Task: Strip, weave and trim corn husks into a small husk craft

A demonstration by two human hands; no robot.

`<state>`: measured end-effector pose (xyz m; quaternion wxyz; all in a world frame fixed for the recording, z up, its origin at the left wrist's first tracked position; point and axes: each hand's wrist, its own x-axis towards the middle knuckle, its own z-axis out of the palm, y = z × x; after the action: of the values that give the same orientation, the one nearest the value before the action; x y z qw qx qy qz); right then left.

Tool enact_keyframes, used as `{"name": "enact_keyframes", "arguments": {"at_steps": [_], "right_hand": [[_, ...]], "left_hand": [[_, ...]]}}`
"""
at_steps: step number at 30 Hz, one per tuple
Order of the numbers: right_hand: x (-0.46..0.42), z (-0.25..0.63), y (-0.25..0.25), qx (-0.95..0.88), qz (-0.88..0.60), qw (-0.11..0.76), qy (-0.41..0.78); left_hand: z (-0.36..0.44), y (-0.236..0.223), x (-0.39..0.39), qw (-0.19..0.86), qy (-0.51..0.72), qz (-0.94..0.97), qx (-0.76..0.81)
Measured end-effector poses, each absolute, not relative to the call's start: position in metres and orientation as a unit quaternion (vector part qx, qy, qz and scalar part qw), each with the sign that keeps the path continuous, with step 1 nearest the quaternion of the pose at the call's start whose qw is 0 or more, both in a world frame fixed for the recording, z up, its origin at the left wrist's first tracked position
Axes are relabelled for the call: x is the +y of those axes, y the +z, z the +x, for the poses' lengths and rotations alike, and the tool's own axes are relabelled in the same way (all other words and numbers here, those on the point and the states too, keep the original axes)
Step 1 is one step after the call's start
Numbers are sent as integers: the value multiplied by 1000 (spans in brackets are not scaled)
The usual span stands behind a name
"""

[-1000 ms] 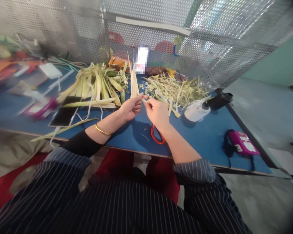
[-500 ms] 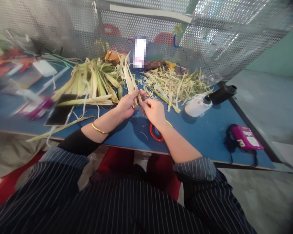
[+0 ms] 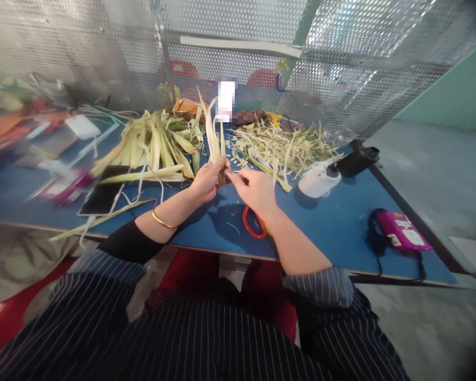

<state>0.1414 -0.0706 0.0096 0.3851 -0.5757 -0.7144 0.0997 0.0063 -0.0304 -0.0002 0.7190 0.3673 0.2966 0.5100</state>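
My left hand (image 3: 209, 179) is closed around pale corn husk strips (image 3: 211, 135), which stand up from it and fan out at the top. Close beside it, my right hand (image 3: 254, 190) pinches at the lower end of the husk; its fingertips almost meet the left thumb, and what exactly they grip is partly hidden. Under my right wrist lies a red loop (image 3: 254, 222) with a bit of yellow. Behind my left hand spreads a pile of whole husks (image 3: 154, 140). Shredded husk (image 3: 285, 151) is heaped beyond my right hand.
A dark tablet or phone (image 3: 103, 191) with white cables lies left on the blue table (image 3: 317, 238). To the right are a white container (image 3: 319, 182), a black cylinder (image 3: 359, 160) and a purple box (image 3: 404, 230) with black cord. Perforated metal panels (image 3: 238, 63) rise behind.
My right hand has shifted slightly, its knuckles now turned more over. The husk strips have spread apart a little in my left hand. The view has tilted slightly upward.
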Motion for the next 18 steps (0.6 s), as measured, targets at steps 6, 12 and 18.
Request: {"name": "enact_keyframes", "arguments": {"at_steps": [6,12,18], "right_hand": [[-51,164,11,-609,-524,524,281],[-47,163,7,-562,-383,509,527],[-52,166,15,-471,-364,545,590]], "left_hand": [[6,4,-41,728,407,463,300],[9,2,-48,745,274,517,321],[7,2,-47,751,213,547,303]]}}
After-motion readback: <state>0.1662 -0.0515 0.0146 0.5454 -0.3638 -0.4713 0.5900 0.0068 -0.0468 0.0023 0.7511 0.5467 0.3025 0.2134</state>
